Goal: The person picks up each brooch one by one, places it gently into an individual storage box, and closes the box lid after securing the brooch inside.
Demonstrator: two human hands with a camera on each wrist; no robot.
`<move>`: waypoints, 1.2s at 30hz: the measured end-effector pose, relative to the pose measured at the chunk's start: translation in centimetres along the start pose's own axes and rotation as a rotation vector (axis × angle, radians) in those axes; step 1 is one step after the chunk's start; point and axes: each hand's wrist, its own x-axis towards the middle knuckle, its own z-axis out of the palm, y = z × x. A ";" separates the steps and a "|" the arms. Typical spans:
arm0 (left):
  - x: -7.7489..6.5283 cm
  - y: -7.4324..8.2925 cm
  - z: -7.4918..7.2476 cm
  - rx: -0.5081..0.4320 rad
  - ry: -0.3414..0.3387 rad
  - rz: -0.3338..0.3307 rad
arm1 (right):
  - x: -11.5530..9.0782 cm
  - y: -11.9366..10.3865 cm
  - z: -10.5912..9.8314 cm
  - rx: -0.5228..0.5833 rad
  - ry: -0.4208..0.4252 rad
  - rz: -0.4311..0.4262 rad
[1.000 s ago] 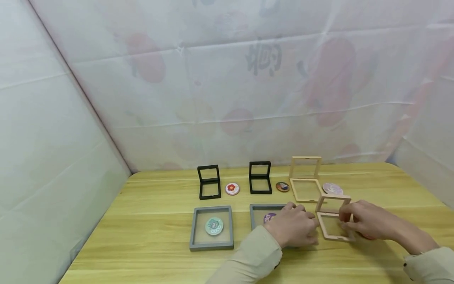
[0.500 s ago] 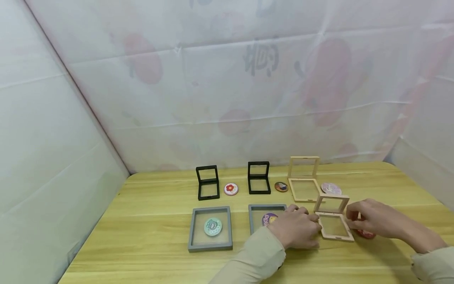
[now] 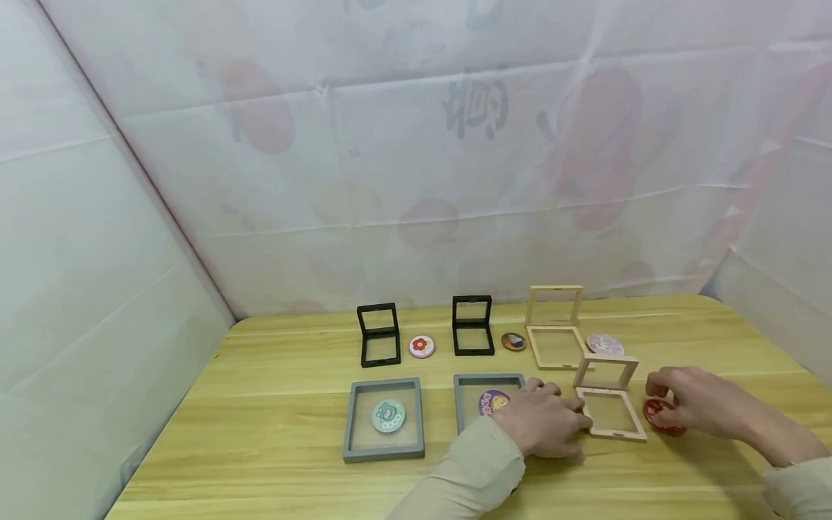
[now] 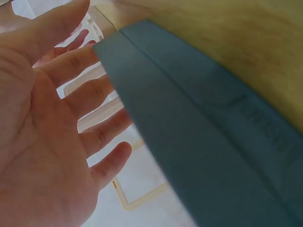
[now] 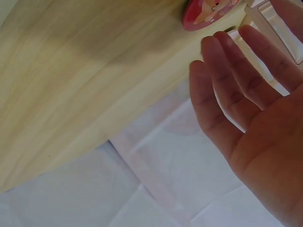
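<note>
My right hand (image 3: 698,406) hovers over a round red badge (image 3: 669,426) on the table, thumb overlapping it in the head view. In the right wrist view the fingers are loosely extended near the red badge (image 5: 208,12), with nothing between them. To its left a small beige frame (image 3: 617,435) stands hinged open like a box. My left hand (image 3: 546,419) lies across the right side of a grey frame (image 3: 460,404) holding a purple badge (image 3: 492,401); its fingertips are right at the beige frame's left edge. In the left wrist view its fingers are extended behind the grey frame's side (image 4: 189,118).
Behind stand two hinged black frames (image 3: 380,363) (image 3: 474,352) and a larger beige one (image 3: 559,367). A flower badge (image 3: 422,347), a dark badge (image 3: 513,341) and a pale purple badge (image 3: 604,344) lie beside them. Another grey frame (image 3: 383,456) with a green badge (image 3: 388,416) is left.
My right hand has moved right, off the small beige frame and over to the red badge, which shows more now. My left hand has stayed nearly in place.
</note>
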 end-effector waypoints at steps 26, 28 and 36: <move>-0.2 0.6 0.2 -0.006 -0.032 0.002 | -0.6 0.4 1.3 -0.116 0.015 0.048; -0.2 0.7 0.2 0.003 -0.016 0.007 | -0.6 0.5 1.3 -0.120 0.021 0.042; -0.1 0.8 0.1 -0.083 0.005 0.044 | -0.5 0.0 1.2 -0.120 0.044 0.041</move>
